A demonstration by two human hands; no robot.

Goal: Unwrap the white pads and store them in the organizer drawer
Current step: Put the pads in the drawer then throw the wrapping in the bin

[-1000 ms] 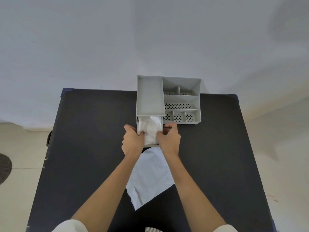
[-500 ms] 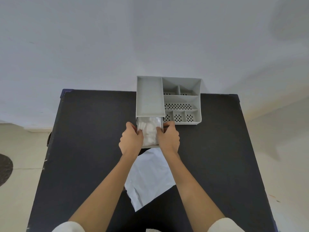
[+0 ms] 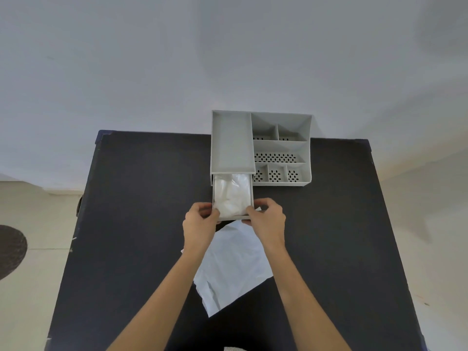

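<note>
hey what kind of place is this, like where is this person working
Probably a plain indoor room set up as a work or recording spot: a bare pale wall, a black table with only a grey organizer, and light floor tiles.

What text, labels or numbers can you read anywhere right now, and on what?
None can be read.
Organizer: plain grey, no label.
Drawer and the white pads inside: no print.
White wrapper on the black table: blank.
</note>
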